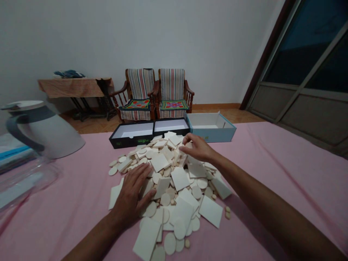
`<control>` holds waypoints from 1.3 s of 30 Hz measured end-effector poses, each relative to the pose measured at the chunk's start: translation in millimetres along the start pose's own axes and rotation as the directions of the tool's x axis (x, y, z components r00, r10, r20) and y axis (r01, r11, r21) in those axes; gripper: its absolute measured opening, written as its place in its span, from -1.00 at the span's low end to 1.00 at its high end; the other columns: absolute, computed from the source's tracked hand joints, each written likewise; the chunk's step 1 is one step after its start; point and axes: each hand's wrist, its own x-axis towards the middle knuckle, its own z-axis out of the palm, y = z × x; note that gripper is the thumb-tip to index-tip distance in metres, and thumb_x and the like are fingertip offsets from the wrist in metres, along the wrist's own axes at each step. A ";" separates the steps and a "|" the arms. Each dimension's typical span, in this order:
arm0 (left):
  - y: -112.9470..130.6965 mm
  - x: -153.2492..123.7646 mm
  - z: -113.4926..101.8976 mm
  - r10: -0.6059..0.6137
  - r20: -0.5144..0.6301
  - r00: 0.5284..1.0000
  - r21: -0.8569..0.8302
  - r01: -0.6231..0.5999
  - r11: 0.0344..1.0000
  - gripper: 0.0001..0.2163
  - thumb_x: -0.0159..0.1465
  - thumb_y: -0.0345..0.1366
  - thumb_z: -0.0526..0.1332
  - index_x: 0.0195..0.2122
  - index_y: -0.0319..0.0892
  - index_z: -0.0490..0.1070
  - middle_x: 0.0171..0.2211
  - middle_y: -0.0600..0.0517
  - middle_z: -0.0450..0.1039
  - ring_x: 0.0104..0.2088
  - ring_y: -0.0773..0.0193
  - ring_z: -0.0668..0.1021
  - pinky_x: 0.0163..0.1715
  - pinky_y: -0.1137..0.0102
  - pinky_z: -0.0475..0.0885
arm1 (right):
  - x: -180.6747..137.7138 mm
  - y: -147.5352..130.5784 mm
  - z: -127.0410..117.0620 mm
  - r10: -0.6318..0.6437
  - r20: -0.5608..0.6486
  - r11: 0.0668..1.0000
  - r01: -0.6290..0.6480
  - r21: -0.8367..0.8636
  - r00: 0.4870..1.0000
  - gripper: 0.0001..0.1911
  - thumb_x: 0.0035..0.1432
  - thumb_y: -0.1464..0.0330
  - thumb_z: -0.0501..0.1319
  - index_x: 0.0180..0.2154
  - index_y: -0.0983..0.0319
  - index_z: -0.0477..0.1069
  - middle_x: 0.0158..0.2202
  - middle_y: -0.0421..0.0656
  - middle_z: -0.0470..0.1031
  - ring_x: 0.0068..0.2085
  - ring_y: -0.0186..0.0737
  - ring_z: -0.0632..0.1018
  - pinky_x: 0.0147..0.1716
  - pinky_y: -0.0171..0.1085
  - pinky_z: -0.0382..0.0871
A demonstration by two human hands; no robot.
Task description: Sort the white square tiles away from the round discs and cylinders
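A big heap of pale, wood-like pieces (181,179) lies on the pink cloth: flat squares, round discs and small pebble-like bits. My left hand (136,188) rests on the heap's left side, palm down, fingers stretched out and thumb spread, holding nothing. At the far top of the heap is my right hand (198,146), its index finger and thumb curled toward each other in a pinch. Something pale shows between them, but I cannot tell its shape. One flat square (211,211) sits at the heap's right edge, and another (146,238) is at the near side.
Behind the heap stand two black open boxes (116,142) and a light-blue open box (220,136). A white and grey jug (61,132) is at left, near a clear plastic item (40,177). Pink cloth (272,163) covers the surface. Two chairs (171,87) stand by the wall.
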 end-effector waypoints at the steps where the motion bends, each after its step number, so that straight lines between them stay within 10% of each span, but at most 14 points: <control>1: -0.1 0.1 -0.1 -0.002 0.002 1.000 0.000 0.002 1.000 -0.41 0.32 -0.21 0.14 0.35 -0.05 -0.02 0.28 -0.15 0.16 0.28 -0.05 0.22 0.21 -0.01 0.19 | 5.4 -3.3 2.0 -0.028 0.007 0.999 0.028 0.028 1.000 -0.79 0.03 0.25 0.28 -0.30 0.22 0.39 -0.24 -0.15 0.49 -0.33 -0.29 0.48 -0.32 -0.31 0.32; 7: 1.7 0.9 -0.8 -0.022 0.001 1.000 -0.005 0.022 1.000 -0.42 0.30 -0.22 0.15 0.33 -0.05 0.02 0.27 -0.14 0.17 0.28 -0.05 0.22 0.22 -0.02 0.17 | 22.7 39.4 -19.9 0.140 -0.040 0.959 -0.146 -0.243 0.989 -0.81 0.16 0.26 0.20 -0.39 0.24 0.46 -0.38 -0.15 0.53 -0.32 -0.25 0.51 -0.33 -0.32 0.31; 11: 1.2 1.3 -0.2 -0.013 -0.002 1.000 0.003 0.013 1.000 -0.43 0.30 -0.23 0.16 0.32 -0.08 0.04 0.26 -0.15 0.19 0.27 -0.04 0.22 0.21 -0.03 0.17 | 17.6 81.1 -29.7 0.313 0.195 0.898 -0.222 -0.381 0.930 -0.78 -0.06 0.22 0.38 -0.41 0.23 0.49 -0.39 -0.14 0.55 -0.34 -0.19 0.53 -0.40 -0.33 0.33; 26: 2.7 1.5 -1.2 -0.014 0.006 1.000 0.007 0.014 1.000 -0.47 0.32 -0.22 0.14 0.30 -0.11 0.06 0.25 -0.16 0.19 0.28 -0.03 0.20 0.23 -0.03 0.13 | 22.1 105.8 -35.4 0.406 0.555 0.890 -0.453 -0.058 0.726 -0.54 -0.31 0.11 0.45 -0.35 0.25 0.52 -0.28 -0.11 0.59 -0.28 -0.14 0.54 -0.33 -0.28 0.39; 39: 4.0 0.2 -1.4 -0.019 0.004 1.000 -0.009 0.019 1.000 -0.40 0.32 -0.21 0.15 0.34 -0.11 -0.02 0.28 -0.18 0.14 0.28 -0.03 0.19 0.24 -0.02 0.12 | -4.2 130.9 -57.4 0.360 0.374 0.820 -0.481 0.310 0.855 -0.47 -0.21 -0.02 0.41 -0.37 0.29 0.44 -0.41 -0.12 0.54 -0.39 -0.24 0.49 -0.37 -0.28 0.35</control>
